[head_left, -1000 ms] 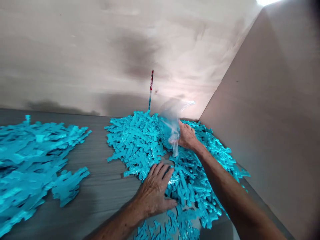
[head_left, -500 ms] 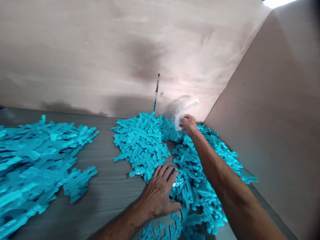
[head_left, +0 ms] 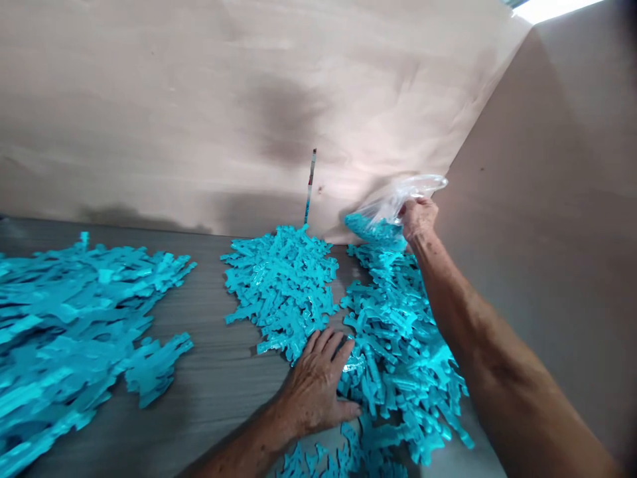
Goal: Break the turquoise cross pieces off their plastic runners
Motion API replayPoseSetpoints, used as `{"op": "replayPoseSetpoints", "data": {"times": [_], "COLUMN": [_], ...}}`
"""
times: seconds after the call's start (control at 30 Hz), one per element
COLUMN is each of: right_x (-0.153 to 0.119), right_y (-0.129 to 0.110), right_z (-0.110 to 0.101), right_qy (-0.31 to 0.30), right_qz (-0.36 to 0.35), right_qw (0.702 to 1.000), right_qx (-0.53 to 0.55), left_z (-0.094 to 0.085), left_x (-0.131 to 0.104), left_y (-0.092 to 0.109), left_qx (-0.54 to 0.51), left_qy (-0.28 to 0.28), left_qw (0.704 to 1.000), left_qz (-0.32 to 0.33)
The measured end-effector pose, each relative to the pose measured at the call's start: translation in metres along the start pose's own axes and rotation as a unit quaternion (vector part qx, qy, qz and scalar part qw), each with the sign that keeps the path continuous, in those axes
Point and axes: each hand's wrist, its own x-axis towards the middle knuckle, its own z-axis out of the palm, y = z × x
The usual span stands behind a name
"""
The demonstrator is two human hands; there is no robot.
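Note:
My right hand is closed on the gathered top of a clear plastic bag, whose lower part holds turquoise pieces. The bag hangs above the back of the right-hand heap of turquoise pieces, close to the back panel. My left hand lies palm down with fingers spread, at the front edge of the middle heap and touching the right-hand heap. Nothing shows gripped in it. Small turquoise pieces lie just below that hand.
A large pile of turquoise pieces covers the left side of the grey surface. Pale panels stand at the back and right. A narrow multicoloured strip stands upright against the back panel.
My right hand has lifted the bag up and to the right, and more of the bag now shows. My left hand has stayed in place.

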Motion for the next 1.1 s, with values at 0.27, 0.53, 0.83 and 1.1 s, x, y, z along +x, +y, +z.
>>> {"op": "replayPoseSetpoints", "data": {"times": [0.27,0.53,0.83,1.1], "right_x": [-0.045,-0.106,-0.167,-0.168], "right_y": [0.046,0.031,0.023,0.055], "right_z": [-0.079,-0.103,0.034,0.091], "right_qy": [0.050,0.032,-0.300,-0.380], "right_qz": [0.041,-0.033,-0.119,-0.035], "right_qw": [0.982,0.935,0.862,0.813], "right_qx": [-0.177,-0.351,-0.391,-0.440], "left_z": [-0.002,-0.004,-0.002,-0.014], "left_x": [0.003,0.002,-0.001,0.004], "left_y": [0.002,0.003,-0.002,-0.022], "left_qx": [0.012,0.010,-0.036,-0.075], "left_qy": [-0.015,-0.017,0.101,0.143], "left_qw": [1.000,1.000,0.994,0.984], "left_qz": [-0.013,-0.020,-0.021,-0.079]}}
